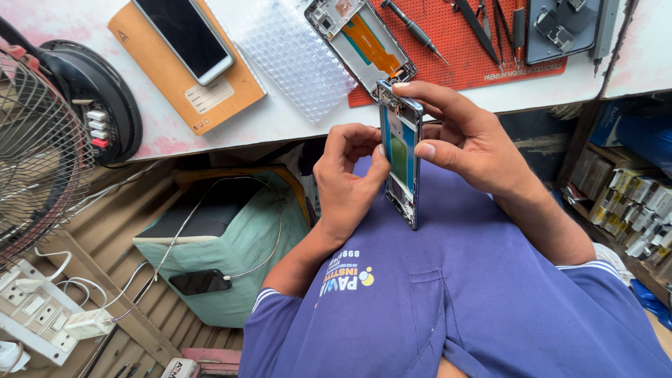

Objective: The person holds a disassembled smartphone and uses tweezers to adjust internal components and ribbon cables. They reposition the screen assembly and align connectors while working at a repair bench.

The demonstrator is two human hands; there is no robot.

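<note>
An opened phone (402, 150) stands on edge just below the white table (280, 115) edge, above the person's lap, with free space to its left. The right hand (469, 136) grips its top and side with closed fingers; the left hand (346, 178), curled, presses a thumb against its face. On the table lie a red mat (458, 49), a second phone frame (360, 42), bubble wrap (294, 56) and a fan (42, 133).

Red work mat (462, 49) with screwdriver (414, 29), bubble wrap (297, 59), white phone (183, 35) on tan box (210, 91), wire fan (35, 147)
</note>
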